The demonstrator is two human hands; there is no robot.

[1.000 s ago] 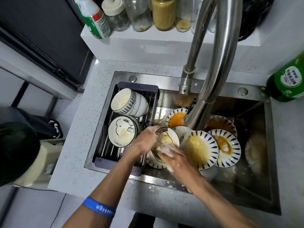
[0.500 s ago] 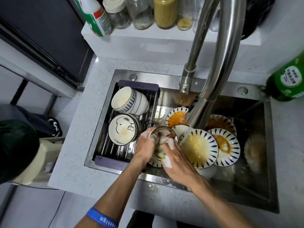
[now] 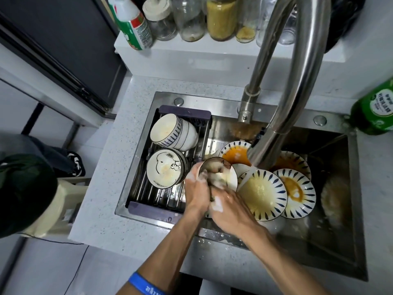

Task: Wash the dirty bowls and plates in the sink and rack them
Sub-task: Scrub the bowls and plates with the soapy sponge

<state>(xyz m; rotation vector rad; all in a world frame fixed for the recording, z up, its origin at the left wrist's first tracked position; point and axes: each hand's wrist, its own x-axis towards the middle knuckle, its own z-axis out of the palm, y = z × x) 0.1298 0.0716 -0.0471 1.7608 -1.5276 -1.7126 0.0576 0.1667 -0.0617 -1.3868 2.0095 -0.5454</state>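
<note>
My left hand [image 3: 196, 191] grips a soapy bowl [image 3: 217, 170] tilted on its side over the sink [image 3: 331, 241]. My right hand [image 3: 228, 211], foamy, presses a sponge into the bowl's inside; the sponge is mostly hidden by fingers. Right of my hands lie several blue-striped plates: a soapy one [image 3: 262, 193], one smeared orange [image 3: 296, 189], and an orange-stained one [image 3: 235, 152] further back. In the dark rack [image 3: 170, 206] at the sink's left sit a striped bowl stack [image 3: 170, 133] and a cartoon-dog bowl [image 3: 164, 170].
A tall steel faucet [image 3: 293, 86] arches over the sink, its spout just above the plates. A green detergent bottle [image 3: 374, 109] stands at the right counter edge. Jars and a spray bottle [image 3: 131, 24] line the back shelf. A dark bin [image 3: 23, 192] sits at left.
The bowl has turned in my left hand from face-up toward its side. My right hand has shifted from above the bowl to below it, still scrubbing.
</note>
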